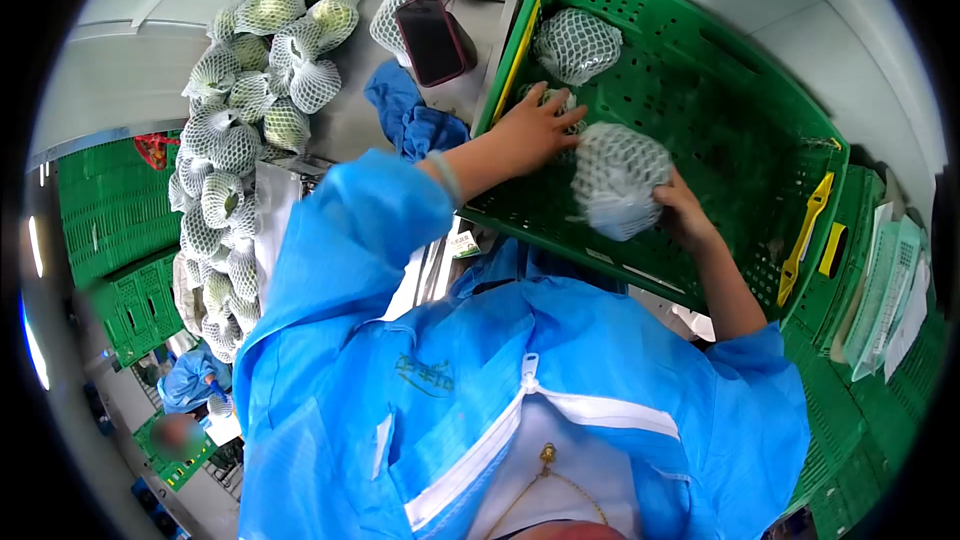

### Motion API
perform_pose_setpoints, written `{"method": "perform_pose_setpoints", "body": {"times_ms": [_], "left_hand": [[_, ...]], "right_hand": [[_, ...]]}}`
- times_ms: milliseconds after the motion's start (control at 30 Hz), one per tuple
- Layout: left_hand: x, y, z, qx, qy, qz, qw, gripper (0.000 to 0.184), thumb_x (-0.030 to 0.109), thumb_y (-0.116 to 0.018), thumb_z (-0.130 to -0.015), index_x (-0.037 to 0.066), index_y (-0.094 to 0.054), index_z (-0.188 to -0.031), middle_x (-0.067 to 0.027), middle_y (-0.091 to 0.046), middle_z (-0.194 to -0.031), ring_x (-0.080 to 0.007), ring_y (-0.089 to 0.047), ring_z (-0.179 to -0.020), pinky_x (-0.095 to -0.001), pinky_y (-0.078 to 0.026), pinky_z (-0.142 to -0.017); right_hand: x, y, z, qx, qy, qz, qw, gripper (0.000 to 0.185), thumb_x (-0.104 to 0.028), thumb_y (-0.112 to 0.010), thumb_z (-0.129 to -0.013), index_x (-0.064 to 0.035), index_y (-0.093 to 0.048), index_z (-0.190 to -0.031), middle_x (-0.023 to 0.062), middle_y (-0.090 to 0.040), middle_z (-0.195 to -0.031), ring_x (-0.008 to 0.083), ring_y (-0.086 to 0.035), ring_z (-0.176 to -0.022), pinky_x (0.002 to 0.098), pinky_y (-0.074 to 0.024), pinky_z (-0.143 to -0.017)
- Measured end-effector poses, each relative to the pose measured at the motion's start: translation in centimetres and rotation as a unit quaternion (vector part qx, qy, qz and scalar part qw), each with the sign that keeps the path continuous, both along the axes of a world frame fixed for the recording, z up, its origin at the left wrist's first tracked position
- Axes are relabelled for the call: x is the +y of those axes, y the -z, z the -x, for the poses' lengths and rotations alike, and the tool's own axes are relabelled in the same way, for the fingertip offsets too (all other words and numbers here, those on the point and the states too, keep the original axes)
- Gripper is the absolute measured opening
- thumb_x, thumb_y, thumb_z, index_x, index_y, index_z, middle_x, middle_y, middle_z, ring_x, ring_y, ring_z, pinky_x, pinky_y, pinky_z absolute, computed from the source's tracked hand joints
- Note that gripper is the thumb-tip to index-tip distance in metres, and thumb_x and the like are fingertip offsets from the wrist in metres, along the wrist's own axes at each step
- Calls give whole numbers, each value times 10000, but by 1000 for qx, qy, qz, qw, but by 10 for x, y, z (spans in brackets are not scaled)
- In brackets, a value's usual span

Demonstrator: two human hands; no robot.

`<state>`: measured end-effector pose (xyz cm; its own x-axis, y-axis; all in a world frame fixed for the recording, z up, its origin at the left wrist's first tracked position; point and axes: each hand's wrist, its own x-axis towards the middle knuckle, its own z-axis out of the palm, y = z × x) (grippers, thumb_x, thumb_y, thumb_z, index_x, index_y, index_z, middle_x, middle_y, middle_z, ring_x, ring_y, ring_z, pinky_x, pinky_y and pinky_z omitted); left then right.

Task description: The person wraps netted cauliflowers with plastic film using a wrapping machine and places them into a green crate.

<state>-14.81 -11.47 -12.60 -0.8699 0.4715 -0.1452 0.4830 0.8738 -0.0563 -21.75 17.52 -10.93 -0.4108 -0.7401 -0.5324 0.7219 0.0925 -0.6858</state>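
Note:
My right hand (686, 208) grips a round piece of produce in a white foam net (622, 175), held over the near part of a green plastic crate (690, 70). The net hides what kind of produce it is, and its outline is slightly blurred. My left hand (532, 136) reaches over the crate's left side with its fingers spread. Just beyond those fingers lies a second netted piece (553, 105), partly covered by the hand; whether they touch I cannot tell. Another netted piece (578, 46) rests in the crate's far left corner.
Many netted pale-green pieces (235, 140) are heaped on the metal table at left. Near the crate lie a phone (430, 38), an empty-looking foam net (393, 20) and a blue cloth (415, 115). Green crates (850, 250) stand at right. A person in blue (195, 380) is at lower left.

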Motion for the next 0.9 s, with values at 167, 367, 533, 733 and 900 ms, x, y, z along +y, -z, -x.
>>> {"method": "perform_pose_setpoints", "body": {"times_ms": [167, 367, 533, 733, 900], "left_hand": [[-8, 0, 47, 35, 53, 71, 995, 451, 252, -578, -878, 418, -575, -1298, -29, -425, -1472, -324, -369, -1360, -542, -273, -1122], [-20, 27, 41, 65, -5, 14, 998, 432, 237, -533, -908, 477, -580, -1264, -57, -456, -1449, -367, -466, -1278, -548, -332, -1073], [1, 53, 31, 65, -74, -22, 995, 354, 262, -563, -875, 444, -654, -1165, -39, -477, -1435, -341, -512, -1220, -590, -361, -1007], [24, 57, 8, 152, -167, -23, 974, 232, 260, -616, -790, 123, -714, -950, -123, -598, -1185, -327, -556, -1122, -490, -425, -947], [-26, -72, -128, 254, -128, -353, 891, 335, 211, -617, -813, 103, -642, -1130, -162, -584, -1224, -331, -574, -1101, -435, -456, -940]], "right_hand": [[-40, 33, -12, 73, -128, -44, 988, 1007, -300, -813, -701, -93, -251, -1511, 123, -408, -1460, 255, -392, -1348, 368, -312, -1117], [-96, 74, -43, 442, -187, -91, 873, 1096, -387, -854, -670, -69, -218, -1504, 204, -404, -1448, 390, -398, -1328, 447, -349, -1097], [-98, 54, -42, 632, -316, -231, 669, 1039, -339, -871, -627, -20, -315, -1444, 228, -447, -1403, 429, -465, -1231, 494, -416, -1016], [-124, 27, -60, 801, -278, -83, 523, 668, -244, -799, -726, -41, -511, -1294, 219, -547, -1270, 419, -530, -1137, 494, -456, -907], [-148, 129, -29, 840, -269, -128, 454, 328, -116, -648, -828, -60, -592, -1146, 174, -603, -1098, 380, -600, -985, 445, -494, -817]]}}
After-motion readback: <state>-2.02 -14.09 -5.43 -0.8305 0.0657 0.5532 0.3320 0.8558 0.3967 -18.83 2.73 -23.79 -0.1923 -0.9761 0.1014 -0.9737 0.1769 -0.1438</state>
